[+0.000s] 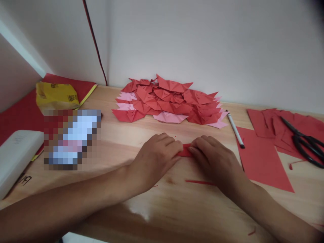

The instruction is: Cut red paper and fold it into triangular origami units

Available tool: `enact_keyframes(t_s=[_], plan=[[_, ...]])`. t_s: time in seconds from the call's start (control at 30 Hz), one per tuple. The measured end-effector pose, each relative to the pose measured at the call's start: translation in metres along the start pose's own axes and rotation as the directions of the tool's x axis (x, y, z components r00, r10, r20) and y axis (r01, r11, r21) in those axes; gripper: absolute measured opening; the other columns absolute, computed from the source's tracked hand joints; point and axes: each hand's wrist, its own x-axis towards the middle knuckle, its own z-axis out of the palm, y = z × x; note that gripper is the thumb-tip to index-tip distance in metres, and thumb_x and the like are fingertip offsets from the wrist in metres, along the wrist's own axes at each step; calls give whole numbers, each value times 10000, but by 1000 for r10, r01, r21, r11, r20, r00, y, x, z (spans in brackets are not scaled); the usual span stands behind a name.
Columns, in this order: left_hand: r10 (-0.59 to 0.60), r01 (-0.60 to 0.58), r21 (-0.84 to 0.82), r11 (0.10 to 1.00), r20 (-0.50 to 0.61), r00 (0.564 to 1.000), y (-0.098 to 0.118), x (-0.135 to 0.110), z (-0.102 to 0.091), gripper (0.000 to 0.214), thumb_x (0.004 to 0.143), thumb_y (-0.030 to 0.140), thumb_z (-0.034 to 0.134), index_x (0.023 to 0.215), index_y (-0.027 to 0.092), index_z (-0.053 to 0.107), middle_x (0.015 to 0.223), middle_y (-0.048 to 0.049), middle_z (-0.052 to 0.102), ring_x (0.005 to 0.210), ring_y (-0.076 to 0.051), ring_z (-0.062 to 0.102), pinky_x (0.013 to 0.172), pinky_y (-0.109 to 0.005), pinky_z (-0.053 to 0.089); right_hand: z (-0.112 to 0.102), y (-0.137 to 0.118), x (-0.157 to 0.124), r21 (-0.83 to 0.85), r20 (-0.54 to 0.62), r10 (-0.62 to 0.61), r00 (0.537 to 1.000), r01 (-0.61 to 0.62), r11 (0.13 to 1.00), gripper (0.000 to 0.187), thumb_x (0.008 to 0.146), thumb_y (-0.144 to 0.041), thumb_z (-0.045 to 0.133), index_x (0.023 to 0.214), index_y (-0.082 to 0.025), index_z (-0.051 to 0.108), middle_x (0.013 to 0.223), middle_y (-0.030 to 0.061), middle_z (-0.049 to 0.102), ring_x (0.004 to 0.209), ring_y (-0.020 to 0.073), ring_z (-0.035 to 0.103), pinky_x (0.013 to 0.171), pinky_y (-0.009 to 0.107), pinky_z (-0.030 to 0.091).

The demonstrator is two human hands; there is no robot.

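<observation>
A small piece of folded red paper (186,150) lies between my hands at the middle of the table, with most of it hidden under my fingers. My left hand (159,157) grips its left end, fingers curled and pressed together. At the other end, my right hand (214,162) pinches the paper with bent fingers. Behind them is a heap of folded red and pink paper shapes (167,101) with pointed ends. A thin red paper strip (199,182) rests just below my right hand.
To the right lie a white marker (235,130), a flat red sheet (263,162), cut red papers (263,123) and black-handled scissors (307,143). On the left are a phone (76,138) with a blurred screen, a yellow packet (57,96) and a white box-like device (20,158). A wall rises behind.
</observation>
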Motion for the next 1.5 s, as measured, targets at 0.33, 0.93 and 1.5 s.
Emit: enact_keyframes(t_s=[0.33,0.93,1.5], plan=[[120,-105,233,967,-54,991,2,-4,-5,140,892,138,505,860,173,637,725,3,586,715,-138,518,674,-304,373,1,6,4,7,-97,-99,990,100,995,239,969,-264,401,756,-200,489,743,24,535,722,175,479,683,315,377],[280,-233,342,910,-93,955,16,-6,-2,148,789,31,571,809,124,684,674,-16,632,680,-163,583,595,-329,388,5,9,1,-41,-88,-140,986,137,990,257,973,-289,398,749,-196,483,687,4,523,659,168,459,627,302,338],[259,-223,391,893,-42,965,21,-10,0,114,779,59,586,845,109,664,714,-32,600,686,-181,529,584,-332,375,5,-1,-5,-207,-64,-85,994,71,976,242,965,-243,383,728,-211,418,703,1,470,638,165,476,557,292,316]])
